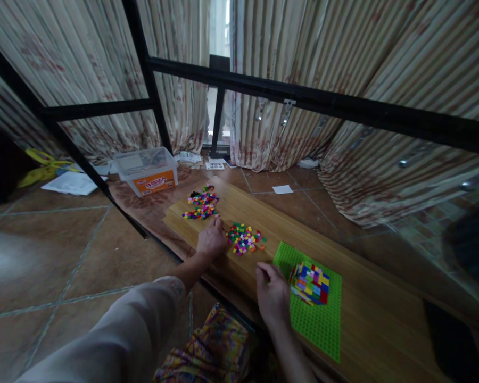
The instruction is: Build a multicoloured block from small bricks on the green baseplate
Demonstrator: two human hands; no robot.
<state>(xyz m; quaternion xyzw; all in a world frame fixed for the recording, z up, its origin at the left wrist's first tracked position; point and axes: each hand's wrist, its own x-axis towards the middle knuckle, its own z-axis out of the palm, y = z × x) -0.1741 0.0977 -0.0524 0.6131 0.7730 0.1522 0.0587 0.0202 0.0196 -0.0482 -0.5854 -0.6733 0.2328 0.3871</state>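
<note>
My left hand (212,238) reaches over the wooden board, its fingers bunched and pointing down between two piles of small coloured toy bricks. The farther pile (201,203) lies just beyond its fingertips, and the nearer pile (244,238) is right beside it. Whatever those fingers hold is hidden. My right hand (273,295) is curled, thumb and fingers drawn together, at the left edge of a green studded baseplate (317,330). Anything in that pinch is too small to make out. On the baseplate stands a multicoloured block of joined bricks (311,284), to the right of my right hand.
The long wooden board (367,314) carries a dark flat object (451,335) at its right end. A clear plastic box (147,167) with an orange label stands beyond the board's far end. Black metal framing (263,80) crosses in front of striped curtains. Papers lie on the tiled floor.
</note>
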